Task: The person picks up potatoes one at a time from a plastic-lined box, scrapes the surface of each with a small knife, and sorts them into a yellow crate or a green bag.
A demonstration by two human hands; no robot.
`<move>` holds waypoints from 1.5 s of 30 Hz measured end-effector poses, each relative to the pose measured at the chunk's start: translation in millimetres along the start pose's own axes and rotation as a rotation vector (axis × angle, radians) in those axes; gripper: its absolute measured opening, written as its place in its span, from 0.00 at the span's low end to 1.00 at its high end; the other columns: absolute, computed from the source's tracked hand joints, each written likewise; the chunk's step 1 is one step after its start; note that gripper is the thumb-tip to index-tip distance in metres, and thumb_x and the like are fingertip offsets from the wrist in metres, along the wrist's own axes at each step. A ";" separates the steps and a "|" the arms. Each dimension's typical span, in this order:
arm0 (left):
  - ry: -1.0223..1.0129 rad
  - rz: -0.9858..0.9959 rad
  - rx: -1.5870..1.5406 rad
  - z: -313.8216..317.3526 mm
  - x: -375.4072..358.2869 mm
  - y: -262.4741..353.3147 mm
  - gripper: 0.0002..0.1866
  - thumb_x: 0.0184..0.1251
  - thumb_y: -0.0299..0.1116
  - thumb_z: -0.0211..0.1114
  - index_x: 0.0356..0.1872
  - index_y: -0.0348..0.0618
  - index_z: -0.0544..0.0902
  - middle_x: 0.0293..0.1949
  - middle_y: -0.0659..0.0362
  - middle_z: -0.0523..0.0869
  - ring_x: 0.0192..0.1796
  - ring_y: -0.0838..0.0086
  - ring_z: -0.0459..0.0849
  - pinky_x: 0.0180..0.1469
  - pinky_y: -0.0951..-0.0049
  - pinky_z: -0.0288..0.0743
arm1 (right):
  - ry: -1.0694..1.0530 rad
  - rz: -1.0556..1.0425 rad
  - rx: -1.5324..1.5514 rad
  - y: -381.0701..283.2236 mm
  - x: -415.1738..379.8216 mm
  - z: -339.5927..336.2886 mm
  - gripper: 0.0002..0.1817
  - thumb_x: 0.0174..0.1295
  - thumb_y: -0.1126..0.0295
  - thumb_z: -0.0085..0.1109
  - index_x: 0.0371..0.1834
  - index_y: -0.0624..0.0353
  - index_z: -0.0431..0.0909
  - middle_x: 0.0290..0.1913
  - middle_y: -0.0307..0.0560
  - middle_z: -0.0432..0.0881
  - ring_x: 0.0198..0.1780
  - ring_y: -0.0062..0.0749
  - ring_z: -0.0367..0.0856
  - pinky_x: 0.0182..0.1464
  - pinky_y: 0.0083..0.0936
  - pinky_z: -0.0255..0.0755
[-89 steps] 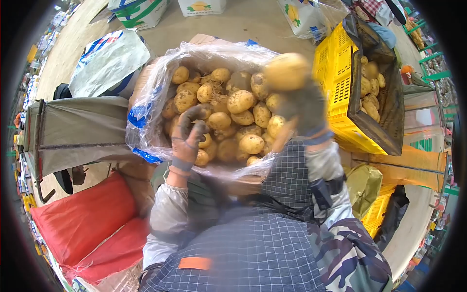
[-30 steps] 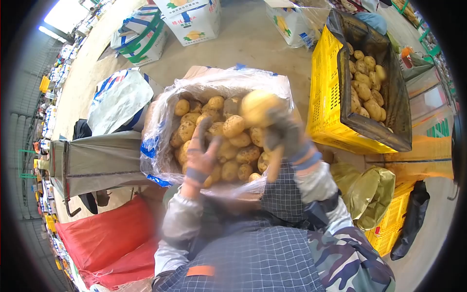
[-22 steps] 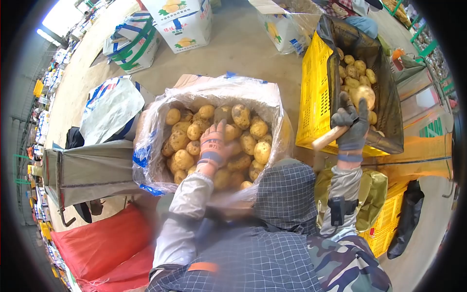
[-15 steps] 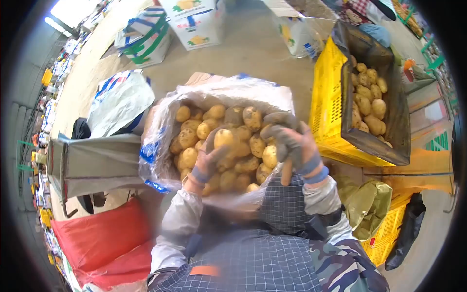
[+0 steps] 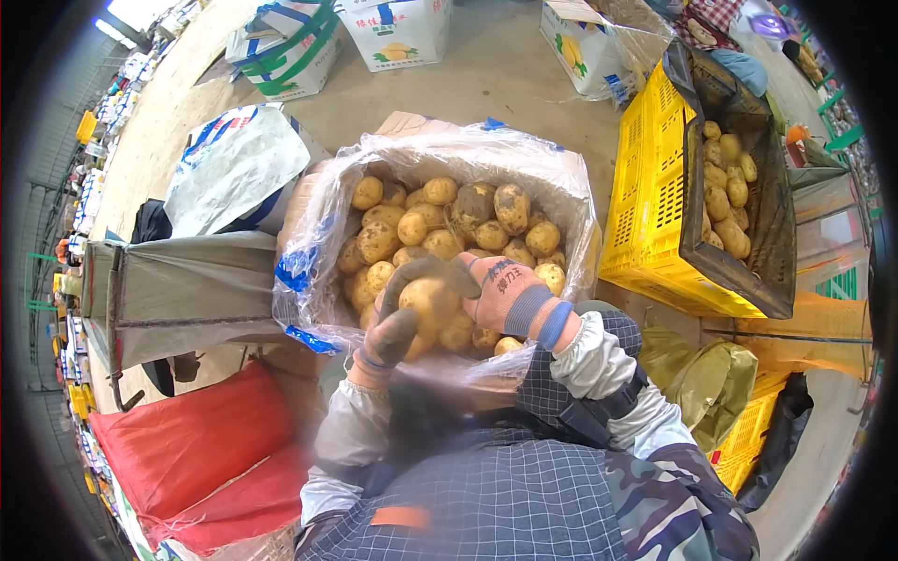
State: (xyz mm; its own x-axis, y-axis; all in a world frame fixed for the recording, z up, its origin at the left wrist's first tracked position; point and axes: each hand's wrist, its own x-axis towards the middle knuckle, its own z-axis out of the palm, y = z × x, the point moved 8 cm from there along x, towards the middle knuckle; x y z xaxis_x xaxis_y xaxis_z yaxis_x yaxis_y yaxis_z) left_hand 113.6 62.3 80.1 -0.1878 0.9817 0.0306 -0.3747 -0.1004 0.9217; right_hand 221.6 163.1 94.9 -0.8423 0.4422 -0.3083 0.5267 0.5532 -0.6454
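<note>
Both gloved hands cup one dusty yellow potato (image 5: 428, 304) just above the plastic-lined cardboard box of potatoes (image 5: 571, 201): left hand (image 5: 385, 338) underneath for support, right hand (image 5: 500, 292) curled over top.

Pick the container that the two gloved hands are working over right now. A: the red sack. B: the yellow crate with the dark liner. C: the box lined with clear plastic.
C: the left hand and right hand close on one potato above the plastic-lined box of potatoes.
</note>
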 end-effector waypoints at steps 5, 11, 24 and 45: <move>-0.006 0.064 0.284 -6.6 4.4 6.5 0.37 0.60 0.56 0.64 0.61 0.33 0.76 0.53 0.49 0.84 0.58 0.63 0.82 0.64 0.63 0.72 | -0.139 0.031 -0.098 -11.4 -0.1 6.6 0.26 0.65 0.62 0.58 0.65 0.59 0.70 0.54 0.60 0.83 0.59 0.51 0.82 0.61 0.39 0.74; 0.067 0.009 0.272 -13.2 6.7 4.9 0.35 0.70 0.59 0.57 0.63 0.36 0.75 0.53 0.52 0.84 0.58 0.67 0.82 0.64 0.65 0.73 | -0.150 0.029 -0.128 -2.3 7.6 17.7 0.32 0.67 0.59 0.59 0.72 0.59 0.64 0.58 0.59 0.83 0.60 0.50 0.81 0.64 0.36 0.73; 0.143 0.294 0.876 -6.7 2.6 7.6 0.20 0.79 0.38 0.56 0.64 0.35 0.74 0.55 0.50 0.83 0.56 0.65 0.83 0.59 0.66 0.78 | -0.076 0.009 -0.324 6.2 11.7 28.4 0.29 0.64 0.63 0.62 0.67 0.58 0.68 0.52 0.56 0.86 0.53 0.50 0.86 0.54 0.39 0.78; 0.255 -0.065 -0.171 -12.6 8.1 -14.1 0.29 0.81 0.50 0.50 0.70 0.38 0.71 0.60 0.53 0.82 0.61 0.66 0.81 0.62 0.66 0.77 | 0.206 0.071 0.483 31.2 24.5 23.7 0.34 0.62 0.55 0.68 0.70 0.54 0.71 0.54 0.49 0.85 0.53 0.38 0.86 0.51 0.32 0.80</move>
State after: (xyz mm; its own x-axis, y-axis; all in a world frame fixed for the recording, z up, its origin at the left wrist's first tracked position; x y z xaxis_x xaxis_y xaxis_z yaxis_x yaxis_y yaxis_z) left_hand 106.0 69.7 62.5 -0.3720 0.9170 -0.1440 -0.5364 -0.0857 0.8396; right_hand 214.8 174.5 50.6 -0.7410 0.6230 -0.2507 0.4280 0.1503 -0.8912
